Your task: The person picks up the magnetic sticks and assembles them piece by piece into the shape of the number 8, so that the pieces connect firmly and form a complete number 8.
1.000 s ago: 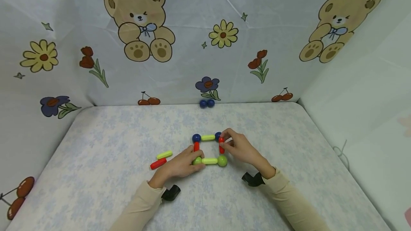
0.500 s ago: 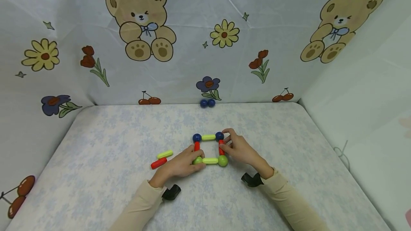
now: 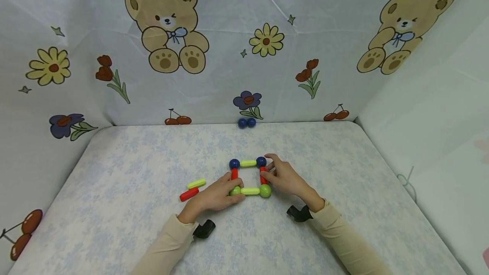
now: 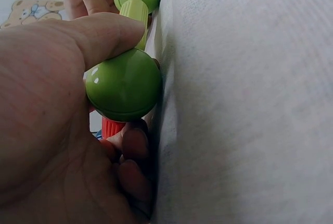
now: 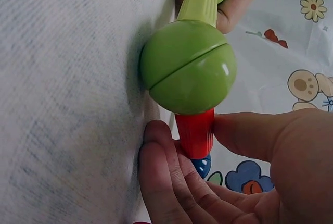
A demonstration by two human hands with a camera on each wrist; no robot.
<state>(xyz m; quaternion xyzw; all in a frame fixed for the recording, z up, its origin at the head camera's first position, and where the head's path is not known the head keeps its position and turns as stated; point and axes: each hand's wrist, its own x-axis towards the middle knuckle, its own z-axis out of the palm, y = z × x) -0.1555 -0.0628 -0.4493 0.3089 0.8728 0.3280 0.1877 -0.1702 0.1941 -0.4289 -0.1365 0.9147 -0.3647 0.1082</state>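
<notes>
On the table, red rods and yellow-green rods join blue and green balls in a square. My left hand [image 3: 219, 193] grips the near left green ball [image 4: 124, 86], thumb on top and fingers around its far side. In the head view, the left red rod [image 3: 234, 173] runs from there to a blue ball [image 3: 234, 164]. My right hand [image 3: 285, 177] pinches the right red rod [image 5: 195, 133] between thumb and fingers. That rod meets the near right green ball [image 5: 188, 66] and points to the far right blue ball [image 3: 261, 161]. Yellow-green rods form the far side [image 3: 248, 163] and near side [image 3: 250, 191].
Left of the square lie a loose yellow-green rod [image 3: 196, 183] and a loose red rod [image 3: 189, 194]. Two blue balls [image 3: 246, 123] sit at the table's back edge, against the printed cloth wall [image 3: 217, 88]. A white cable [image 3: 408, 183] hangs at the right.
The right red rod, held higher against the far blue ball a second ago, has come down toward me to meet the near green ball. My left hand has stayed in place.
</notes>
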